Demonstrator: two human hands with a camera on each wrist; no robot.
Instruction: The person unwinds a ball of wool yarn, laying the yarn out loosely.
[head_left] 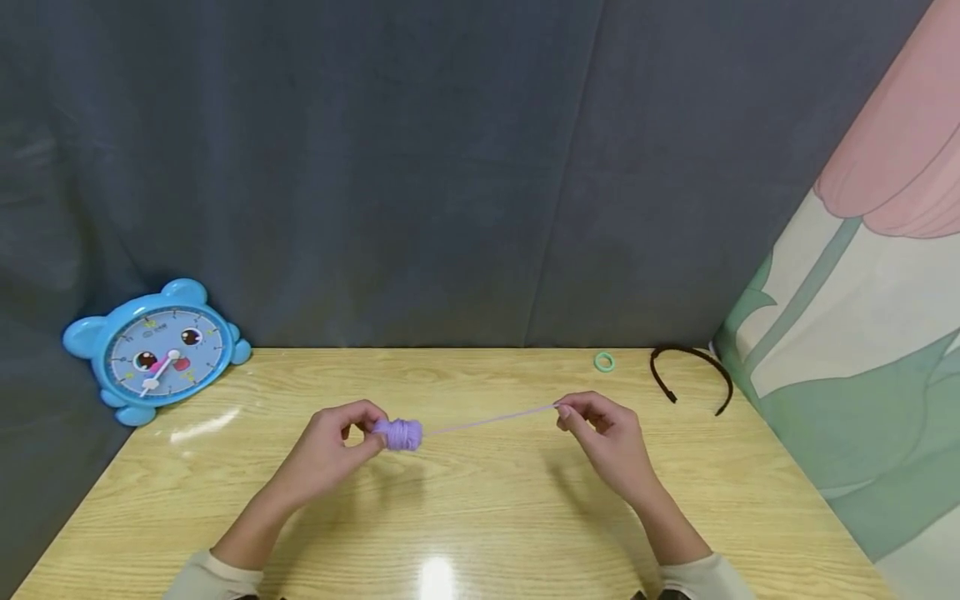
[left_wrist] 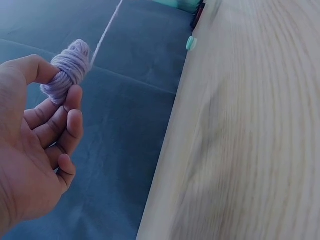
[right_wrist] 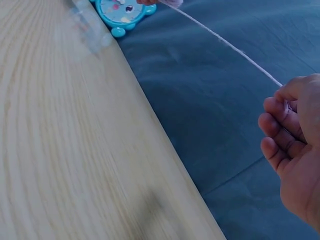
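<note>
- Left hand (head_left: 330, 446): grip closed, pinching purple yarn bundle (head_left: 402, 434).
- Right hand (head_left: 609, 446): grip closed, pinching taut yarn strand (head_left: 491, 420).
- Desk (head_left: 487, 500): far edge beyond well-separated hands.

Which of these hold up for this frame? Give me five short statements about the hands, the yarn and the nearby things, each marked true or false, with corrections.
1. The left hand pinches a small purple yarn bundle. True.
2. The right hand lies flat with its fingers spread. False: its thumb and fingers pinch the yarn strand.
3. The strand sags onto the table between the hands. False: it runs straight from the bundle to the right hand, above the table.
4. In the head view, the green ring lies to the left of the black headband. True.
5. The blue clock is at the right end of the table in the head view. False: it is at the left end.
</note>
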